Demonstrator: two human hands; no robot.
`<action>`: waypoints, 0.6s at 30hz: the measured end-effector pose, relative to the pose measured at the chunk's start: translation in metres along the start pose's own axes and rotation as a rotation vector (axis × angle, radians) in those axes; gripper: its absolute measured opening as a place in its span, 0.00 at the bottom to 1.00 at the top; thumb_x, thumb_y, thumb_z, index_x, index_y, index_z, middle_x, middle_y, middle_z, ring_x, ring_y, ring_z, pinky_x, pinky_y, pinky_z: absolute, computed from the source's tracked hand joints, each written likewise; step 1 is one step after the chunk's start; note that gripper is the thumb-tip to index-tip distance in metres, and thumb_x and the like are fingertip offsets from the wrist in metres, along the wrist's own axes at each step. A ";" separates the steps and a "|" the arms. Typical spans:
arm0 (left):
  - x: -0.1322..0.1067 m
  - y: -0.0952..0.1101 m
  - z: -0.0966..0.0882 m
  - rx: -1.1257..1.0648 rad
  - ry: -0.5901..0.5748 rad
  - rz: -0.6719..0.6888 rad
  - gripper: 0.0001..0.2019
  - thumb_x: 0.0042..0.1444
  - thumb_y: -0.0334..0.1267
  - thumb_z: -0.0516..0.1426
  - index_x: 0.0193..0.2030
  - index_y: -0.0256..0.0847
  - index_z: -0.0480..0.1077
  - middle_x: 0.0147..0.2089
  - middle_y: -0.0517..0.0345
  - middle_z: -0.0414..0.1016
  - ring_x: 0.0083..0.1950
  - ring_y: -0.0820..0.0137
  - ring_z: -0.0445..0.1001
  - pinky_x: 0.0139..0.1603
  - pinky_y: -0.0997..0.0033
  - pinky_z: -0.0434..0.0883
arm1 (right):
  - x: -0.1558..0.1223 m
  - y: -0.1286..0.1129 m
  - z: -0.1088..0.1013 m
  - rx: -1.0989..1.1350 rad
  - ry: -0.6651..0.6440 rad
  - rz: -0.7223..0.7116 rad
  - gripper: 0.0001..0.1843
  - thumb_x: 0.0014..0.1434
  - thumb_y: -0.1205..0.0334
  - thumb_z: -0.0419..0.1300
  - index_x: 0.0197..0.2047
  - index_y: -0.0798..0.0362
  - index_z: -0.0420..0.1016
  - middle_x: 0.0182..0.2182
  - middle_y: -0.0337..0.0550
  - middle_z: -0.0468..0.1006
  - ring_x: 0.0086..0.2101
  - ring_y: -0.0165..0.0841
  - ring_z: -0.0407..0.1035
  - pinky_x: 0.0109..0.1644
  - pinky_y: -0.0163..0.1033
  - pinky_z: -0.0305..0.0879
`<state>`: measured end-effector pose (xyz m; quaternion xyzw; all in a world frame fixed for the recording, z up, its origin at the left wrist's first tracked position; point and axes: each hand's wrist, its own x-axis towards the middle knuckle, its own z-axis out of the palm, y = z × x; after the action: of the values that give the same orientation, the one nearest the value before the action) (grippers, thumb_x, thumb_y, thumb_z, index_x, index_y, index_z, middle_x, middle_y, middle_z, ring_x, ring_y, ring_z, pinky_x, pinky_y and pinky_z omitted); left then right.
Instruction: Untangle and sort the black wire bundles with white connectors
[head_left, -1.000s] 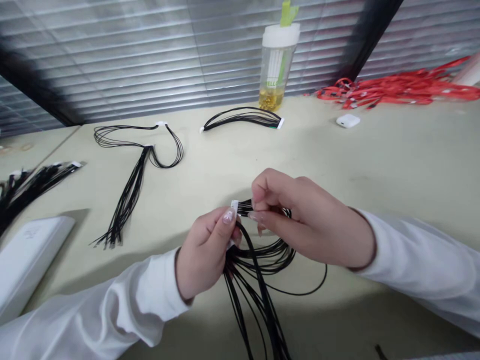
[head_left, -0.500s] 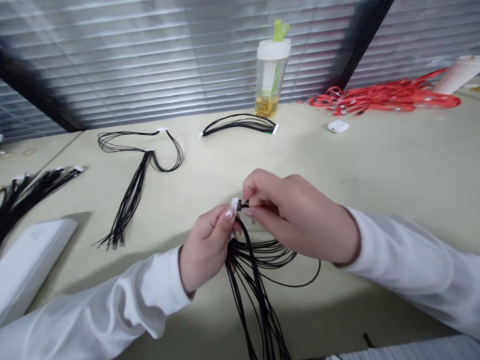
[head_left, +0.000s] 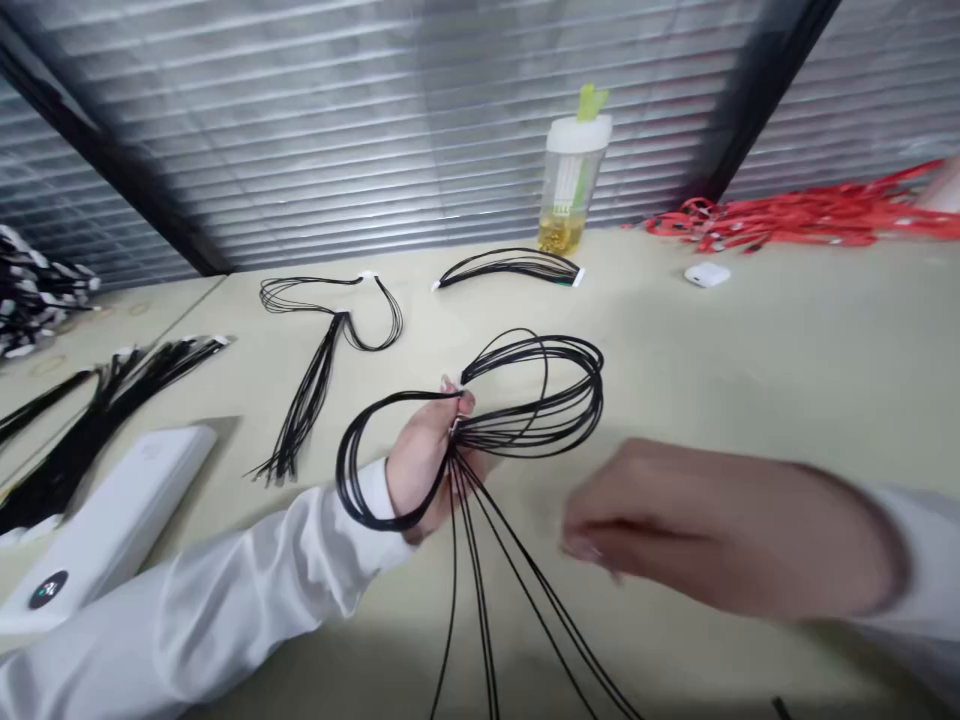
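My left hand [head_left: 426, 455] is closed on a bundle of thin black wires [head_left: 540, 410] above the beige table [head_left: 750, 360]. The wires loop out to the right and to the left round my wrist, and loose ends trail down toward me. The white connector on the bundle is hidden by my fingers. My right hand [head_left: 712, 535] is off the wires, lower right of them, smeared by motion, with its fingers pointing left and nothing visible in it.
Other black wire bundles lie at the back [head_left: 510, 268], back left [head_left: 322, 350] and far left [head_left: 112, 400]. A plastic bottle [head_left: 571, 180] stands by the blinds. Red cables [head_left: 802, 215] and a small white case [head_left: 707, 274] lie back right. A white box [head_left: 112, 520] sits at left.
My right hand has let go of the connector end and drawn back to the lower right. The left hand has lifted the bundle, which now spreads into wide loops. The view has shifted.
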<state>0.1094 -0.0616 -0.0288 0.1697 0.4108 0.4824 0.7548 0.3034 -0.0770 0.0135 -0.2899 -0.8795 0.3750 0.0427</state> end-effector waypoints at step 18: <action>-0.011 -0.002 0.002 0.168 -0.163 -0.127 0.14 0.62 0.47 0.36 0.30 0.45 0.52 0.12 0.68 0.61 0.11 0.72 0.64 0.09 0.80 0.58 | 0.054 -0.015 0.045 0.685 0.347 0.122 0.08 0.56 0.70 0.46 0.27 0.57 0.62 0.19 0.34 0.62 0.17 0.19 0.55 0.19 0.24 0.55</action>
<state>0.1103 -0.0721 -0.0241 0.2446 0.3969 0.3822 0.7978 0.2385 -0.0851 -0.0164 -0.3698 -0.6641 0.5944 0.2626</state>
